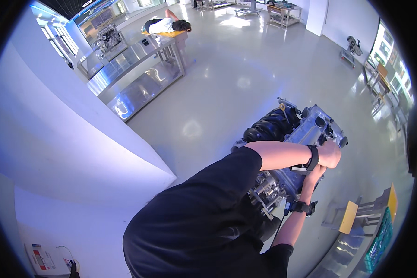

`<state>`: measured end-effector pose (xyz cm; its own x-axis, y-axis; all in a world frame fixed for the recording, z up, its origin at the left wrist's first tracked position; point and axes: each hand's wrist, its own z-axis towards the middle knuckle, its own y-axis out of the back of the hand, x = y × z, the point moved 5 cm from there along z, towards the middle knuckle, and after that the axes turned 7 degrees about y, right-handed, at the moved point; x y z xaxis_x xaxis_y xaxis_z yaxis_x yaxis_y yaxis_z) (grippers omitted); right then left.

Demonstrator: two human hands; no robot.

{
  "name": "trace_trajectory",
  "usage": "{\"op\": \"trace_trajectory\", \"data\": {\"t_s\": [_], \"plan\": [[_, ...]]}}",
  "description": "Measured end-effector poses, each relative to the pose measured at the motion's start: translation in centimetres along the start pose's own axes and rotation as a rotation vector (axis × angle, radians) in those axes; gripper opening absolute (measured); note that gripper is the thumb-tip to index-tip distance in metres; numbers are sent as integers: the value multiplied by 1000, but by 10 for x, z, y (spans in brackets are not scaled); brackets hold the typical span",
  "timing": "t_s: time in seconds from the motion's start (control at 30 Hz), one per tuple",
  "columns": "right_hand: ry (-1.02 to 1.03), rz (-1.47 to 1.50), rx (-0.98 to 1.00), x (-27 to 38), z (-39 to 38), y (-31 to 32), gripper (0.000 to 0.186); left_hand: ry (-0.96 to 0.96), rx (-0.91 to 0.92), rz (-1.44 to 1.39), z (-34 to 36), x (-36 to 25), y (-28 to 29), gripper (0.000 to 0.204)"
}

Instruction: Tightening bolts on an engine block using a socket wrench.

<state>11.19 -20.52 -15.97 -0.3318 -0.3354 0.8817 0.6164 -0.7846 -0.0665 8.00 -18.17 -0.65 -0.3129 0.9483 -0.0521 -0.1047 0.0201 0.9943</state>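
An engine (pixel 306 130) with a silver top cover stands before me, a black ribbed intake manifold (pixel 269 128) along its left side. My left hand (pixel 329 154) is closed in a fist at the right side of the engine's top; whatever it grips is hidden beneath the fingers. Just below it, my right hand (pixel 315 173) reaches up against or under the left one. Its fingers are hidden by the left hand. Both wrists carry black straps with small devices, and a cable runs down from the right one.
A metal workbench (pixel 146 76) stands far left, where a person (pixel 164 26) leans over. A white pillar (pixel 92 125) curves along my left. At lower right is a metal trolley with a yellow board (pixel 348 217) and a teal tray (pixel 379 241). Another engine part (pixel 354 45) sits far right.
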Motion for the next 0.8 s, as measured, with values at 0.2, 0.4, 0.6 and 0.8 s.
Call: {"op": "trace_trajectory", "data": {"t_s": [0.2,0.4,0.6,0.8], "plan": [[26,-103,33,-13,2,4,32,-110,-30,-34,-4,-3,-9,25],[30,-3,29,15,-7,-1,34,-156,-15,-76,-7,4,-4,21],[69,-26,-79,20,2,-25,11,-221,24,-145,-10,24,0,18],[208,-182,-67,18,11,-27,19,-176,-332,341,-13,-15,11,22]]}}
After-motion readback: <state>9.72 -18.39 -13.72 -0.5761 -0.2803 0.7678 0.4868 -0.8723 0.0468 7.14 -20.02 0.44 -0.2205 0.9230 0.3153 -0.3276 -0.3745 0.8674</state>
